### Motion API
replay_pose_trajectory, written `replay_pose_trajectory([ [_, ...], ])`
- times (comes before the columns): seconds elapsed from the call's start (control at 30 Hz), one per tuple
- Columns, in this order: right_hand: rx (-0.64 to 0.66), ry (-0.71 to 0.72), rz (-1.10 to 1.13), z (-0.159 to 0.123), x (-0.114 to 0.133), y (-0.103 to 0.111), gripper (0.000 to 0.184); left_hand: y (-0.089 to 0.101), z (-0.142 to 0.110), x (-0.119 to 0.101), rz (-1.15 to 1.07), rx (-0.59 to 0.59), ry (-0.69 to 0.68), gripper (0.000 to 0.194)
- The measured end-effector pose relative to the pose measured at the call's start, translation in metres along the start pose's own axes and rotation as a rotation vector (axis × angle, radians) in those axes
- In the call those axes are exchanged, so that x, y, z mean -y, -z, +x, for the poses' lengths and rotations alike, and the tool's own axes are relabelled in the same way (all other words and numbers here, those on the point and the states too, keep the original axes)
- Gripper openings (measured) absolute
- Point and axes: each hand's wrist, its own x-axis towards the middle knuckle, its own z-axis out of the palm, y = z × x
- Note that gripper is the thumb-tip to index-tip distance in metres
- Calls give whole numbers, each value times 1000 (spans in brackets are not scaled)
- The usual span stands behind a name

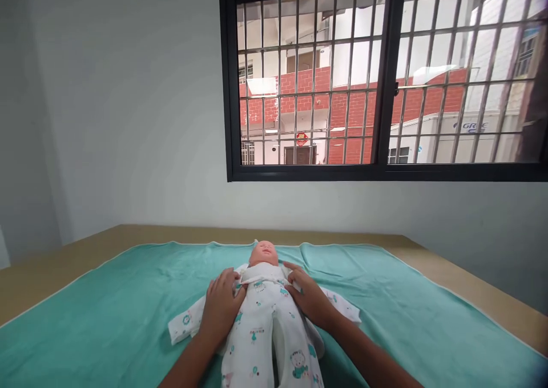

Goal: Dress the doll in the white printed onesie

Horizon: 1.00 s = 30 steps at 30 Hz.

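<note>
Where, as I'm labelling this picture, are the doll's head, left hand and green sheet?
Doll's head [264, 253]: head view, its front.
Left hand [221, 301]: head view, back of hand.
Green sheet [124, 302]: head view, bare left part.

Single head-worn view from the near side of the doll [264, 253], facing forward and down, window [308, 80] beyond it

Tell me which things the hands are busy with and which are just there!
At the hands:
- doll, face up
- patterned trousers, touched by the left hand and right hand
- patterned top, sleeves spread sideways

Just there:
- green cloth, under the doll
- brown surface, under the cloth
- barred window, behind
</note>
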Motion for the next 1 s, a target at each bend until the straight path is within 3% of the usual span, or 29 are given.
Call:
replay_pose_trajectory([
  [0.13,90,-85,-203,6,-1,-6,13,2,3,1,18,141,118,19],
  [0.23,102,-98,-334,18,0,-9,22,1,5,4,61,132,117,17],
  [0.43,36,-174,-394,43,-4,-20,20,-6,6,10,109,112,103,17],
  [0.67,-95,-211,-248,27,-22,-34,35,-11,4,10,163,25,46,25],
  [0.87,-34,-213,-20,26,-25,-25,43,-14,-3,16,84,-72,-185,31],
  [1.0,1,-211,170,28,-23,-15,44,-12,-6,11,-192,-109,-44,28],
])
